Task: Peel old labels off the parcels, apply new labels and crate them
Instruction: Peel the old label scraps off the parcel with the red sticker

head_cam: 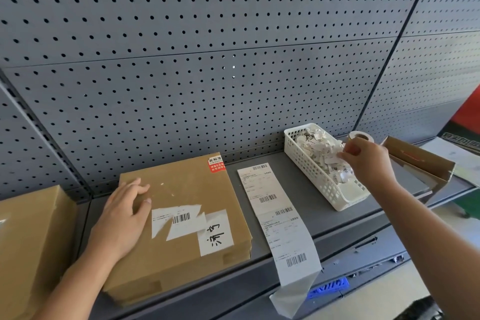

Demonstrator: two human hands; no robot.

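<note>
Your right hand bunches its fingers over the torn paper scraps that fill the white basket. Whether they pinch one is unclear. The hand half hides a roll. A second parcel is cut off at the left. Your left hand lies flat, fingers straight, on the parcel on the shelf, beside its torn old label. The strip of new labels lies between parcel and basket.

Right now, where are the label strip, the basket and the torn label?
label strip [270, 205]: head view, its middle, flat on the shelf.
basket [310, 173]: head view, its near side wall.
torn label [181, 218]: head view, at its barcode.
</note>
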